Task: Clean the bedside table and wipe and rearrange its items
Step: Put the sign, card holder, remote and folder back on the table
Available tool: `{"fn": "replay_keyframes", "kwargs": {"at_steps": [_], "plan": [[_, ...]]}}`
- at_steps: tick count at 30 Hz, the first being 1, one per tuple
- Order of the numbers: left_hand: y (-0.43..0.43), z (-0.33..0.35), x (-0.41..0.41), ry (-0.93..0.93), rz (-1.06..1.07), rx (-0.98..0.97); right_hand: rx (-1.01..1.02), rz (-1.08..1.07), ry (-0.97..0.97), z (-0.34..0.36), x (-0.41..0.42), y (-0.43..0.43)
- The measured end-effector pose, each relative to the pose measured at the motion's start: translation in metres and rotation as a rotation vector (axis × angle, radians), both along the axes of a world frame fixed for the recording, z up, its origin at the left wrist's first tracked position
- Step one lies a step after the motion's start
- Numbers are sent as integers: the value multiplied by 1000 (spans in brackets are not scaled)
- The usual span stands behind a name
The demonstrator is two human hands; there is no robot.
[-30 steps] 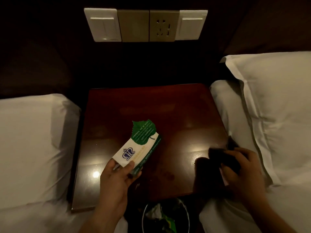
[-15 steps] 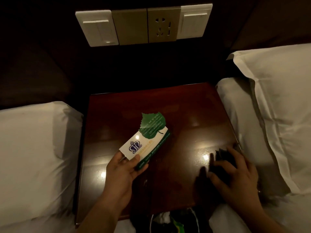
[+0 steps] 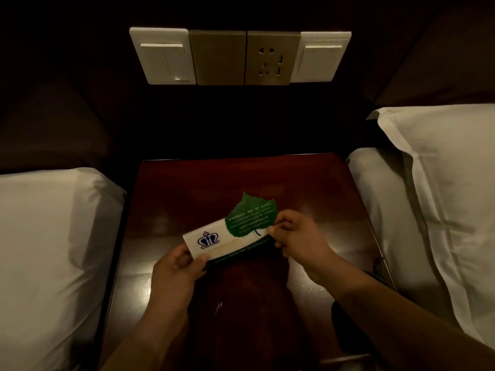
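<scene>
A: While it's this dim, where's the card (image 3: 214, 241)?
B: Held over the table (image 3: 321, 188), ctr; left grip (image 3: 174, 271) pinches its near end w/ thumb on top, right grip (image 3: 297, 236) pinches the far end by the leaf tag (image 3: 249, 215).

Right hand (image 3: 300, 236): we see it gone from the right edge of the bedside table (image 3: 187, 183), now pinching the right end of the card (image 3: 227, 241) above the table's middle.
Card: we find it swung from slanted to nearly level across the table.
</scene>
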State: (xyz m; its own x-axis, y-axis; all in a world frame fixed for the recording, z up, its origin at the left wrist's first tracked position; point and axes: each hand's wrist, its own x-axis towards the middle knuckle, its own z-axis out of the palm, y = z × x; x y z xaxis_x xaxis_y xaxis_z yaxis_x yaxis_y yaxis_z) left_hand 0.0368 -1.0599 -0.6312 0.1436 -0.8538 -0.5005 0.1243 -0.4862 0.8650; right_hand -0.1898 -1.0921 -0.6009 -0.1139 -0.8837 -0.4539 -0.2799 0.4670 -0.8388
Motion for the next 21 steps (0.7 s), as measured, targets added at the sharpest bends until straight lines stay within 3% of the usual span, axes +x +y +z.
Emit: {"fn": "replay_keyframes", "kwargs": {"at_steps": [4,7,9,13,21], "plan": [[-14,-10,8,-236,-106,-73,-49,-135,-34,-16,7,-15],[-9,-24,29,-960,-397,-281,-95,-205,-33,-25,12,-25],[-2,-34,41,-1246,-528,-288,-122,-268,-42,-29,14,-34],[8,-54,56,-1345,-667,-144,-124,-393,-38,-41,9,-54],[11,-59,55,-1455,-688,-186,-79,-506,-128,-51,-3,-70]]}}
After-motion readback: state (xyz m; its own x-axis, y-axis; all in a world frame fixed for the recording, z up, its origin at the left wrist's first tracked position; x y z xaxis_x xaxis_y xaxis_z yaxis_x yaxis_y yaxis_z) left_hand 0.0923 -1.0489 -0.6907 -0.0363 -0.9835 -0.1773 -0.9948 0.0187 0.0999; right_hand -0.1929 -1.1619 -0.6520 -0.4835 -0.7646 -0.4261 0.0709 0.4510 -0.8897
